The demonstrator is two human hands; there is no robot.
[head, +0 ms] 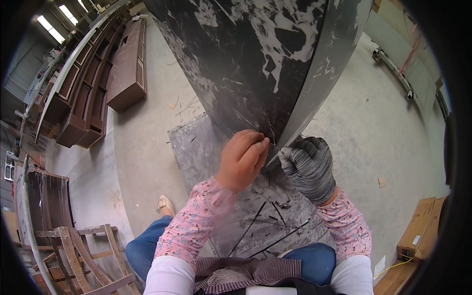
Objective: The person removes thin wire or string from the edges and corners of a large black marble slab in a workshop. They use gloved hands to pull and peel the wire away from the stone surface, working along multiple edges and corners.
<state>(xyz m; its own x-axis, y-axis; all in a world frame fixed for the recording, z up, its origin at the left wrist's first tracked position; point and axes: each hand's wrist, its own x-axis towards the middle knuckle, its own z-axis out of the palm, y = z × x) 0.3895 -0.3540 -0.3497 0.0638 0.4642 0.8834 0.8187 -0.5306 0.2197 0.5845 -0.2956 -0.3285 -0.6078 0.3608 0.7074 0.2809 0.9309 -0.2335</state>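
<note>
A large panel with a black and white marbled face (236,55) and a grey side face (324,73) stands before me and narrows downward in the view. At its lower corner, my bare left hand (245,158) has its fingers pinched near the edge; whether something is between them is hidden. My right hand (309,167), in a grey knitted glove, is curled at the same corner, its fingertips on a thin strip or edge that is too small to name. Below the hands, thin black strips (278,238) lie on a grey, smeared board (195,147) on the floor.
Brown shelving units (127,81) stand at the upper left. A wooden frame (73,243) is at the lower left. Cardboard boxes (420,221) and a yellow cord (392,266) are at the lower right. A long rail (394,72) lies at the upper right.
</note>
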